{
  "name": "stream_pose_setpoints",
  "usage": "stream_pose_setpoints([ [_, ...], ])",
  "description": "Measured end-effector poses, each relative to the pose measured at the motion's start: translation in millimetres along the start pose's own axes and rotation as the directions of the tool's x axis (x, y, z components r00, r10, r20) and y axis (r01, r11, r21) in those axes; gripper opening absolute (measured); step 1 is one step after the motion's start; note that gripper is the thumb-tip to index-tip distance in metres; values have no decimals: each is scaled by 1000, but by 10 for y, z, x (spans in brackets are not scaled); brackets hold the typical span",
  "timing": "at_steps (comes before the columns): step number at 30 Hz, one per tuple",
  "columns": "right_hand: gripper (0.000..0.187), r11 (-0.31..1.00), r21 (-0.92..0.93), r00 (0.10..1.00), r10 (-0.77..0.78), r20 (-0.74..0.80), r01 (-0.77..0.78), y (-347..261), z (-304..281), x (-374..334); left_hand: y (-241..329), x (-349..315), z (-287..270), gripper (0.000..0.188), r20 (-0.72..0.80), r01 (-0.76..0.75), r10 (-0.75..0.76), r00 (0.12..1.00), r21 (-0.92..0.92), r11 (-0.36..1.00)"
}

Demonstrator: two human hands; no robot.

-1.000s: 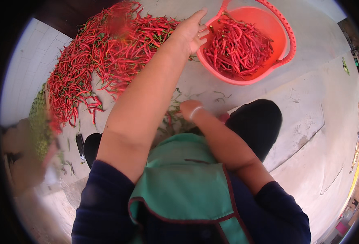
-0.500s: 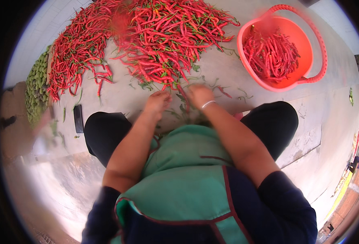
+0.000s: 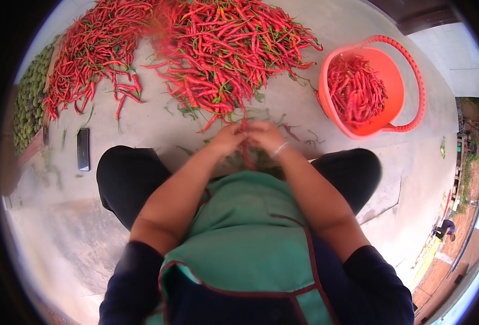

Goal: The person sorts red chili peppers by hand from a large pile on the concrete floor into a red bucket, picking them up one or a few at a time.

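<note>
In front of my lap, my left hand (image 3: 228, 137) and my right hand (image 3: 265, 135) meet, both with closed fingers. Pinched between them is a long red chili pepper (image 3: 247, 154), whose lower part hangs toward my green apron (image 3: 245, 211). The fingertips partly cover it, so I cannot make out whether it is one pepper or several. Right beyond my hands begins a big heap of red chili peppers (image 3: 234, 51) with green stems. A white band circles my right wrist.
A pink-red basket (image 3: 395, 100) with a hooped handle, partly filled with chili peppers, stands at the right. More chili peppers (image 3: 90, 57) spread at the far left, beside green produce (image 3: 31, 100). A black phone (image 3: 83, 149) lies left of my knee. A person (image 3: 446, 230) bends at the far right.
My hands have come together from slightly apart, onto the chili pepper. The whole view has shifted, so the basket and phone sit lower or farther left in it.
</note>
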State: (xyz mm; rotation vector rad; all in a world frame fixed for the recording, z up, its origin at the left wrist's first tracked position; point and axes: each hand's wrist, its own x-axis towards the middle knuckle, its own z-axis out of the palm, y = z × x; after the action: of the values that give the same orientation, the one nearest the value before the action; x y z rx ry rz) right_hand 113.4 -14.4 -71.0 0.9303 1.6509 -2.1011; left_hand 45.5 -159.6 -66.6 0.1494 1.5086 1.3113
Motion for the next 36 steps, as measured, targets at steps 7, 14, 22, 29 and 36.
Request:
stream_pose_setpoints([
  [7, 20, 973, 207, 979, 135, -151, -102, 15, -93, 10, -138, 99, 3, 27, 37, -212, 217, 975, 422, 881],
  [14, 21, 395, -887, 769, -635, -75, 239, 63, -72, 163, -5, -99, -34, 19, 6, -194, 245, 970, 628, 754],
  [22, 24, 1000, -10, 967, -24, -254, 23, 94, 295, 352, -46, 116, -570, 24, -472, -17, 544, 693, 744, 668],
  [29, 18, 778, 612, 940, 89, -330, 141, -190, 550, 616, -86, 409, -897, 32, -393, 155, 563, 727, 893, 423],
  [36, 13, 792, 424, 839, -193, -508, 439, -798, 12, 200, 280, 227, -788, 21, -390, -164, 769, 506, 832, 530],
])
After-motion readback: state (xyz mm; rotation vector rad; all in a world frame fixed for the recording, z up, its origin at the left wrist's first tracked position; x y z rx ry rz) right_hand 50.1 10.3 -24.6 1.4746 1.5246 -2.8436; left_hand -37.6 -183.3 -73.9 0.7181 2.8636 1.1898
